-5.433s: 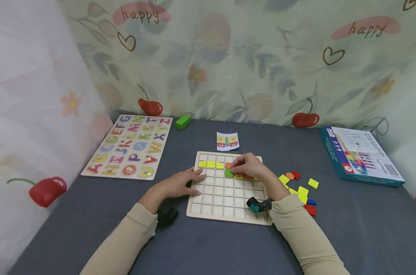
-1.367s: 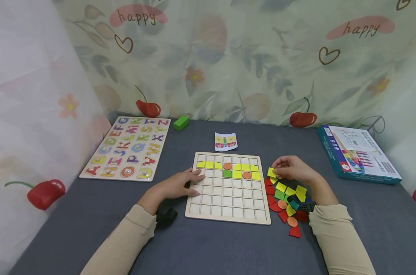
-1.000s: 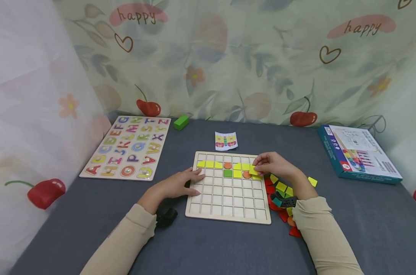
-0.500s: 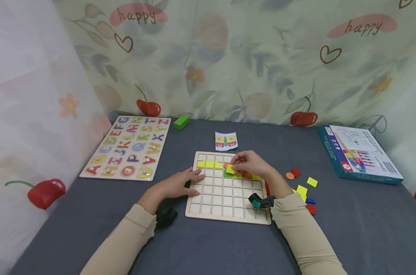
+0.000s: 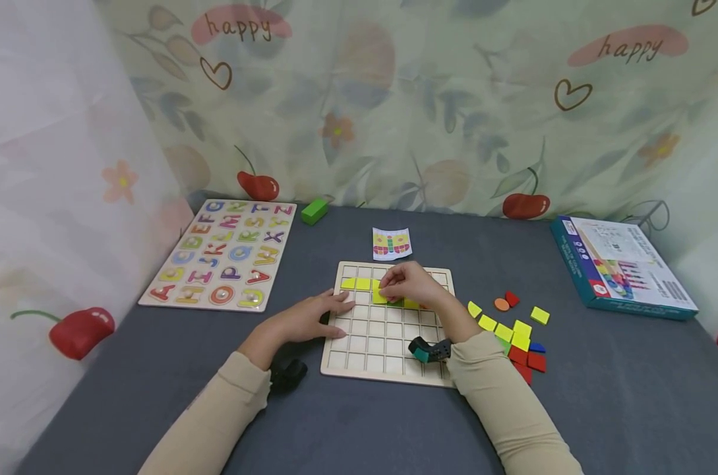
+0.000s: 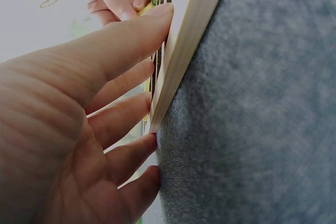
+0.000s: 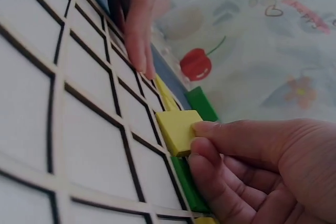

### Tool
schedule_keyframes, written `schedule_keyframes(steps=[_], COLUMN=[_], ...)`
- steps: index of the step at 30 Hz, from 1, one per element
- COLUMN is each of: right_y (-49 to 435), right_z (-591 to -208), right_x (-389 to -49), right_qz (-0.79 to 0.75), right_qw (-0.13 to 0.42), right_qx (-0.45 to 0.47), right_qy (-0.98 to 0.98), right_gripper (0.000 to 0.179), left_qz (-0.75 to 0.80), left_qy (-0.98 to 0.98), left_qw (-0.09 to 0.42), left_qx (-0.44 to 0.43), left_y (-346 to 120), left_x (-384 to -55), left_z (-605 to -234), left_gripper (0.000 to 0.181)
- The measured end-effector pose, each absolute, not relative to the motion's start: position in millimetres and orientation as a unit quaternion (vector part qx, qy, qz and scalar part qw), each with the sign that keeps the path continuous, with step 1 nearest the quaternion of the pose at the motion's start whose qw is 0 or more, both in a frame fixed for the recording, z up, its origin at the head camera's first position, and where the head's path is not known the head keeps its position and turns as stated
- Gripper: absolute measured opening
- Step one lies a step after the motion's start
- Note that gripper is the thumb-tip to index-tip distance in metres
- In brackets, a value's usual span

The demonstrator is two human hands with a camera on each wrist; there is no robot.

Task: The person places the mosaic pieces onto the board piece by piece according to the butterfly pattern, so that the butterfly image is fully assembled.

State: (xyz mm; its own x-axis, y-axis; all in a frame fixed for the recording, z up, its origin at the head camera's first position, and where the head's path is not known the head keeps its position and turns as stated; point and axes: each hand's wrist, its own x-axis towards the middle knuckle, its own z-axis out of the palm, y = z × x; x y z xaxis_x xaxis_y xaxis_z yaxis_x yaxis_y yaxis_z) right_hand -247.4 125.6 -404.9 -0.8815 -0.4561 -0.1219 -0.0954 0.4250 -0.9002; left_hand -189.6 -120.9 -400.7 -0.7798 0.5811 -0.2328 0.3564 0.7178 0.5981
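A wooden grid board point(image 5: 367, 361) lies on the table in front of me. My left hand point(image 5: 311, 319) rests with spread, extended fingers along the board's left edge; the left wrist view shows its thumb point(image 6: 157, 13) on top at the rim. Between thumb and fingertips my right hand point(image 5: 415, 287) pinches a yellow square tile point(image 7: 177, 129), tilted slightly, at a cell just left of a green square tile point(image 7: 188, 182). Yellow tiles point(image 5: 355, 284) stand in the second row. The right hand covers other tiles on the board's right half.
Loose yellow, red, green, orange and blue tiles point(image 5: 521, 333) lie right of the board. Behind it is a small butterfly pattern card point(image 5: 392, 245). An alphabet puzzle point(image 5: 219, 257) and a green block point(image 5: 314, 211) are back left; a box point(image 5: 626, 267) is at right.
My right hand picked up a yellow square from the loose tiles and carried it left across the board, past the orange circles, to beside the green square. The left hand stays put.
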Motion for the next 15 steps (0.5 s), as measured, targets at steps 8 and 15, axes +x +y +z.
schedule_keyframes(steps=[8,15], right_y=[120.6,120.6], right_z=[-406.5,-405.0], right_x=[-243.2,-240.9], right_qz=[-0.468,-0.451], right_qw=[0.149,0.153], right_qx=[-0.164,-0.166], right_qy=[0.855,0.863], right_gripper=[0.011,0.01], left_qz=[0.272,0.268], left_qy=[0.903,0.906], left_qw=[0.205,0.205], left_qx=[0.261,0.257], left_y=[-120.9,-121.0], left_x=[-189.3,-189.6], left_z=[-400.4,-401.9], left_gripper=[0.062,0.062])
